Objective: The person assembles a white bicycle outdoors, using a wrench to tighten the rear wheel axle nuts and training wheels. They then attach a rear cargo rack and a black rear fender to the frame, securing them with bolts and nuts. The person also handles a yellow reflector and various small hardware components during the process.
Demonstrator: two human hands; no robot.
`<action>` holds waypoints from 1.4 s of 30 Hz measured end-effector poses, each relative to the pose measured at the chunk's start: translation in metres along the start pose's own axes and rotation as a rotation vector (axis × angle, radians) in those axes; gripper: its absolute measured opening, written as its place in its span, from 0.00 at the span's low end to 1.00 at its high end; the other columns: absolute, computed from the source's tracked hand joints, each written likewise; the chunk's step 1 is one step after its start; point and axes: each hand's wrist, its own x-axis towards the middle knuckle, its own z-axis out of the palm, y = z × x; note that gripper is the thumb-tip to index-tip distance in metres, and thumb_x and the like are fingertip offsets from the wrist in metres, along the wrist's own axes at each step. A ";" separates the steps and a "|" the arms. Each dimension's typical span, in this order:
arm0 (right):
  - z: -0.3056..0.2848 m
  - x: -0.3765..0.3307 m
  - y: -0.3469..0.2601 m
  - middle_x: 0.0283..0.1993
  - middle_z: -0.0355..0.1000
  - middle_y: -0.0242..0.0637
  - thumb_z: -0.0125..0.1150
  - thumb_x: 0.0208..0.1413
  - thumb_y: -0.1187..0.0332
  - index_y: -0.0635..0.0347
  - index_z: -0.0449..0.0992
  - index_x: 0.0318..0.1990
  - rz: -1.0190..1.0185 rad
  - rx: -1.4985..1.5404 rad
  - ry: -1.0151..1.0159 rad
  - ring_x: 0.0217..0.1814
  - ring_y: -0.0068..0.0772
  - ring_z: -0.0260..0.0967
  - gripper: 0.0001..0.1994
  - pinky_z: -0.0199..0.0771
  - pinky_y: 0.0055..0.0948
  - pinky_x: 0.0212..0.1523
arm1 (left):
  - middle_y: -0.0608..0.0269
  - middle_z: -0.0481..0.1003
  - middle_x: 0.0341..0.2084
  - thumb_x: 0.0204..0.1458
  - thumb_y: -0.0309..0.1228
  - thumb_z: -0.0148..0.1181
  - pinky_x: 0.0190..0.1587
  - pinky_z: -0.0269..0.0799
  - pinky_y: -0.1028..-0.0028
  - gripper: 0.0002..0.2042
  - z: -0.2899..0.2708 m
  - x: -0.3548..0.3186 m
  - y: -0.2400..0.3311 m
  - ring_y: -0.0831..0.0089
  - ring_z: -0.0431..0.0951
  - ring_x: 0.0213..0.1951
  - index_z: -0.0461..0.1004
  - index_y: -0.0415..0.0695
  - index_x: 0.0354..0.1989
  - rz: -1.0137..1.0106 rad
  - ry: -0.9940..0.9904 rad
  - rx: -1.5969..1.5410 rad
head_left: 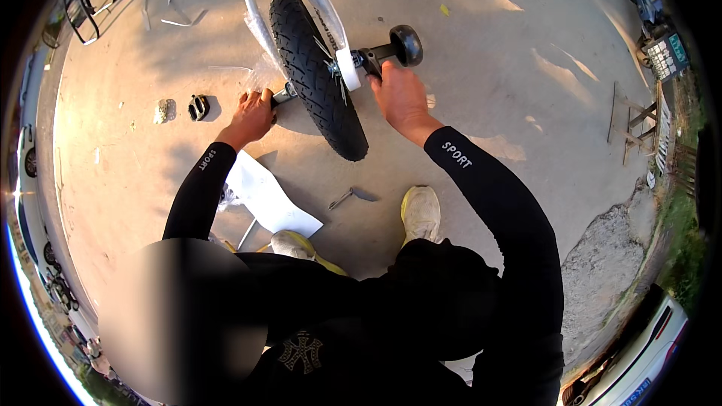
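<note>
Black tyre sits between your right hand, fingers wrapped round the stabiliser bracket, and left hand, gripping a metal piece; small wheel seemingly on, pedal loose left of your left fingers, apparently unfitted

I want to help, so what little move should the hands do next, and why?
Maybe the right hand should gently wiggle the black part to check it's firm: its fingers hold that part, between the big tire and the small wheel, while the left hand holds a metal piece opposite.
</note>
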 end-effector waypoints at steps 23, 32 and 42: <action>0.095 0.000 0.035 0.35 0.77 0.54 0.54 0.64 0.71 0.65 0.62 0.60 -0.188 0.393 0.362 0.32 0.61 0.75 0.19 0.76 0.50 0.32 | 0.39 0.72 0.46 0.57 0.32 0.60 0.55 0.64 0.51 0.19 0.022 -0.001 -0.021 0.43 0.71 0.50 0.68 0.34 0.53 0.282 0.295 -0.021; 0.052 -0.035 0.034 0.36 0.76 0.58 0.51 0.66 0.68 0.65 0.65 0.54 -0.046 0.467 0.031 0.37 0.63 0.75 0.14 0.74 0.54 0.37 | 0.47 0.79 0.33 0.60 0.34 0.58 0.50 0.64 0.52 0.15 0.017 -0.002 -0.015 0.47 0.79 0.41 0.63 0.40 0.48 0.169 0.182 -0.021; -0.080 0.034 -0.014 0.22 0.73 0.48 0.47 0.66 0.67 0.76 0.69 0.32 0.173 0.267 -0.642 0.15 0.41 0.72 0.16 0.73 0.40 0.16 | 0.47 0.78 0.29 0.59 0.35 0.59 0.51 0.63 0.54 0.16 0.013 -0.001 -0.009 0.50 0.79 0.39 0.64 0.39 0.47 0.080 0.124 0.019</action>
